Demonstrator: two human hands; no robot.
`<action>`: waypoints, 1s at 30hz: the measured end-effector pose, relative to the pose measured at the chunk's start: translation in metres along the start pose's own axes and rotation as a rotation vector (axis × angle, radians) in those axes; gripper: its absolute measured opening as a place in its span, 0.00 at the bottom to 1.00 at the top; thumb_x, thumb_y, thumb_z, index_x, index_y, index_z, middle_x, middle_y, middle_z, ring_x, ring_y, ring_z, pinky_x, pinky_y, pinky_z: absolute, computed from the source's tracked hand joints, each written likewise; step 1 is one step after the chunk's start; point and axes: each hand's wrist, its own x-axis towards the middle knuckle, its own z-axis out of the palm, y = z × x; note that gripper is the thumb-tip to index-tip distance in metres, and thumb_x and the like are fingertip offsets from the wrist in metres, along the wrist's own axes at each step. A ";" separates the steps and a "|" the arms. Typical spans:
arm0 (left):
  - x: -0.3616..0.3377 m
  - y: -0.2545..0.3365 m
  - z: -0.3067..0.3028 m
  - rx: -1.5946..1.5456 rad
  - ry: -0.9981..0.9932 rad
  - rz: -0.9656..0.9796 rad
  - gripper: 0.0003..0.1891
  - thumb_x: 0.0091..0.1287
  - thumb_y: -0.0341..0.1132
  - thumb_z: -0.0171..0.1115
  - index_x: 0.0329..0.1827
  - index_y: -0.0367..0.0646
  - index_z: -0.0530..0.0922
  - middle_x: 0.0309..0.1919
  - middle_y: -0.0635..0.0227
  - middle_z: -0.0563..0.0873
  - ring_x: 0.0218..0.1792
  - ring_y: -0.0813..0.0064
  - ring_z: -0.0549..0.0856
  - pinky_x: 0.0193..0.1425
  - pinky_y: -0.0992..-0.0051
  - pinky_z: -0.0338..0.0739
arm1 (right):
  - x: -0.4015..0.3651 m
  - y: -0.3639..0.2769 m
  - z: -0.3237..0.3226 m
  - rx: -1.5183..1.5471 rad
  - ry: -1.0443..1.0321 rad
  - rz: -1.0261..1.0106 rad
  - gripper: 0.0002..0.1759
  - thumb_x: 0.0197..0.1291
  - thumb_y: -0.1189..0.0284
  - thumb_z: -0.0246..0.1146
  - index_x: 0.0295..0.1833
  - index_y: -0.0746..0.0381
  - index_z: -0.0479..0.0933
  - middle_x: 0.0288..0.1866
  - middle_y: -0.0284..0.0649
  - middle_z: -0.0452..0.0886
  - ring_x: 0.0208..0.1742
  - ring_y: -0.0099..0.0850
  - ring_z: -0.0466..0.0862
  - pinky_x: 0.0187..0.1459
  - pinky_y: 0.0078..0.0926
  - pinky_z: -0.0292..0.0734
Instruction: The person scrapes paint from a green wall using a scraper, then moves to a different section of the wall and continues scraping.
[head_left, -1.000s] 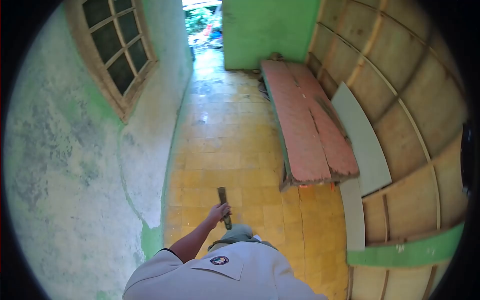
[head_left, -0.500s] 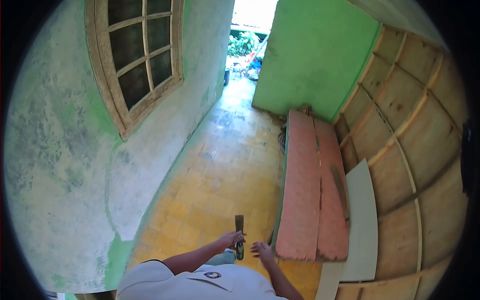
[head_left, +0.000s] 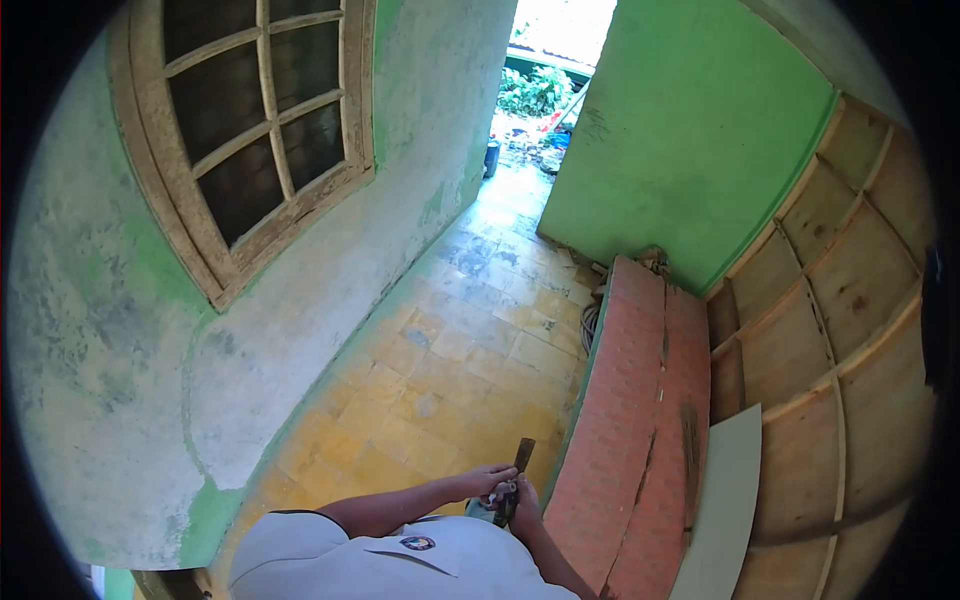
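My left hand (head_left: 487, 482) grips the handle of a narrow flat-bladed hand tool (head_left: 519, 462), perhaps a chisel, its dark blade pointing up and forward. My right hand (head_left: 522, 498) has come against the same handle from the right and closes on it. Both hands meet in front of my chest, above the yellow tiled floor (head_left: 455, 360) and just left of a worn red-painted wooden bench (head_left: 625, 420).
A mottled green and white wall (head_left: 120, 330) with a wooden framed window (head_left: 250, 130) runs along the left. Bare plywood panelling (head_left: 840, 300) lines the right, with a pale board (head_left: 725, 500) leaning on it. A green wall (head_left: 680, 130) and an open doorway (head_left: 545, 80) lie ahead.
The view has tilted up and moved along the passage. My right hand came into sight and joined the left on the tool's handle; the tool now leans to the right.
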 end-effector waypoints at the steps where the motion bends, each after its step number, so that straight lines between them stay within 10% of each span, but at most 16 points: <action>1: 0.014 0.013 -0.005 -0.078 0.095 -0.024 0.26 0.72 0.58 0.39 0.56 0.49 0.76 0.27 0.75 0.79 0.23 0.84 0.77 0.25 0.81 0.69 | 0.021 -0.004 -0.016 0.040 0.036 -0.010 0.19 0.71 0.58 0.47 0.48 0.64 0.70 0.25 0.40 0.77 0.23 0.27 0.79 0.28 0.24 0.78; 9: 0.149 0.077 -0.108 -0.545 -0.018 -0.134 0.40 0.60 0.76 0.34 0.45 0.51 0.80 0.31 0.78 0.75 0.30 0.83 0.71 0.33 0.77 0.66 | 0.175 -0.136 -0.082 -0.109 0.049 0.075 0.18 0.70 0.59 0.49 0.49 0.65 0.70 0.21 0.38 0.75 0.20 0.29 0.77 0.26 0.29 0.79; 21: 0.250 0.137 -0.210 -0.967 0.152 0.051 0.23 0.63 0.61 0.47 0.27 0.51 0.72 0.27 0.75 0.77 0.35 0.71 0.79 0.40 0.64 0.74 | 0.410 -0.251 -0.078 -0.162 -0.294 0.209 0.11 0.62 0.69 0.55 0.43 0.67 0.72 0.31 0.42 0.77 0.28 0.33 0.80 0.33 0.31 0.78; 26: 0.290 0.182 -0.288 -0.866 0.212 0.042 0.29 0.57 0.72 0.51 0.26 0.53 0.71 0.25 0.77 0.74 0.31 0.76 0.78 0.43 0.63 0.78 | 0.506 -0.277 -0.058 -0.166 -0.311 0.254 0.18 0.67 0.59 0.55 0.42 0.65 0.72 0.31 0.42 0.77 0.29 0.33 0.80 0.33 0.33 0.78; 30: 0.338 0.262 -0.355 -0.611 0.291 0.052 0.24 0.61 0.62 0.57 0.32 0.49 0.69 0.27 0.74 0.72 0.30 0.79 0.76 0.48 0.64 0.79 | 0.577 -0.320 -0.037 -0.170 -0.287 0.234 0.17 0.67 0.60 0.54 0.41 0.65 0.72 0.30 0.41 0.77 0.27 0.32 0.79 0.31 0.31 0.79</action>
